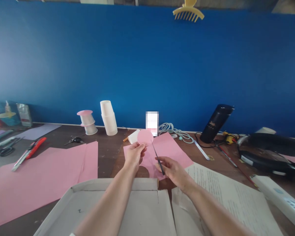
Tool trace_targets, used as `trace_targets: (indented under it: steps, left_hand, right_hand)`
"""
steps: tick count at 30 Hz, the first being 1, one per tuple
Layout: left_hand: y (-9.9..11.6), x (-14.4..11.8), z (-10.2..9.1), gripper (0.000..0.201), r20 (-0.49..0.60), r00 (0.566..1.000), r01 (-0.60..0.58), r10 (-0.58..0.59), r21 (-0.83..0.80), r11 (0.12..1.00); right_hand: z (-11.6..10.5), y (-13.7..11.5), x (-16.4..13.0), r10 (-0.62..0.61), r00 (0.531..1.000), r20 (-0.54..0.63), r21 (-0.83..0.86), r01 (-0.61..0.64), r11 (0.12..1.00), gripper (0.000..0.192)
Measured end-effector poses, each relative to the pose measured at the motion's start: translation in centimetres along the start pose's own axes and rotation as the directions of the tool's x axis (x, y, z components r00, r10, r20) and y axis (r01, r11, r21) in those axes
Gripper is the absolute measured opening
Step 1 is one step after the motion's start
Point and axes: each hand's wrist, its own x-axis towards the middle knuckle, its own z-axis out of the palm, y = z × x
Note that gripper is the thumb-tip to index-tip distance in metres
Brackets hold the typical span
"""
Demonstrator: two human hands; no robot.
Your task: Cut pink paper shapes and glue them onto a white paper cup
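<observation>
My left hand point(135, 153) pinches the lower edge of a pink paper circle point(145, 136) between thumb and fingers, holding it up above the desk. In my right hand point(172, 168) is a pair of scissors point(158, 160), seen nearly edge-on, with dark handles. Their thin blades point up and come close to the circle's right edge; whether they touch it I cannot tell. Beneath both hands lies a pink paper sheet point(173, 149) with a rounded cut-out at its lower left. A white cardboard tray point(147, 213) lies under my forearms.
More pink sheets point(51, 170) and a red box cutter point(30, 152) lie left. Stacked paper cups point(108, 119) and joined cups with pink discs point(88, 123) stand behind. Rightward are a cable point(179, 132), black flask point(216, 124), printed sheet point(221, 190) and power strip point(277, 193).
</observation>
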Motion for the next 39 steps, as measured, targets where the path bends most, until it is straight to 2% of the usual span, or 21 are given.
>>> trace_targets:
  steps: [9,16,23,30,39]
  left_hand:
    - [-0.1,-0.8,0.9,0.027,0.06,0.998,0.024,-0.02,-0.074,0.997]
    - [-0.6,-1.2,1.1,0.024,0.08,0.997,0.024,-0.023,-0.017,1.0]
    - [-1.0,-1.0,1.1,0.026,0.082,0.996,-0.04,0.037,0.029,0.999]
    - [-1.3,-0.9,1.1,0.027,0.083,0.995,-0.056,0.05,0.076,0.995]
    - [-1.3,-1.0,1.3,0.029,0.077,0.996,-0.052,0.043,0.119,0.991]
  right_hand:
    - [0.7,-0.1,-0.1,-0.032,0.999,0.019,0.07,0.031,0.997,0.043]
    - [0.7,0.1,0.0,-0.025,1.0,0.004,0.092,0.025,0.995,0.044]
    - [0.6,0.3,0.0,-0.028,0.999,-0.018,0.056,0.029,0.998,0.045]
    - [0.8,-0.3,-0.1,0.011,1.0,-0.001,0.139,-0.011,0.99,0.046]
    - [0.8,-0.2,-0.1,-0.008,1.0,-0.02,0.1,0.01,0.995,0.044]
